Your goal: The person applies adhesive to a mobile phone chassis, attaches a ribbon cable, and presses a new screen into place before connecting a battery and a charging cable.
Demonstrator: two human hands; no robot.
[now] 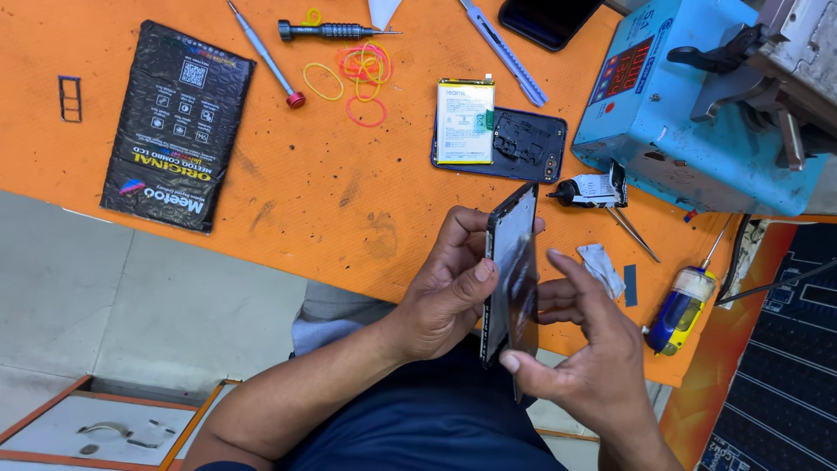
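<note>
**Both hands grasping a phone screen panel at the near table edge**

Both hands meet over the near edge of the orange table [331, 201], above the person's lap. Left hand [449, 292] is clenched around the left long edge of a dark phone screen panel [508, 262], thumb lying across its face, fingers wrapped behind. Right hand [588, 362] grips the same panel from the right: the thumb tip presses at the lower end, the index finger arches over the upper right edge. The panel stands nearly on edge, tilted, its top corner near the table surface. Whether a thin film is lifting from the panel's face cannot be told.

On the table, well apart from the hands:
- an opened phone body [523, 144] lying flat, with a white and yellow battery [465, 122] resting on its left part;
- a black glue bottle [582, 190] with a thin nozzle, just beside the phone body's lower right corner;
- a blue machine [680, 113] with a red display at the right;
- a black flat packet [179, 122] at the left;
- a screwdriver with a red end [266, 57] and a darker screwdriver [336, 31] near the far edge;
- loose rubber bands [362, 74], yellow, pink and red, between the screwdrivers and the battery;
- a small blue and yellow bottle [680, 310] right of the right hand.
</note>
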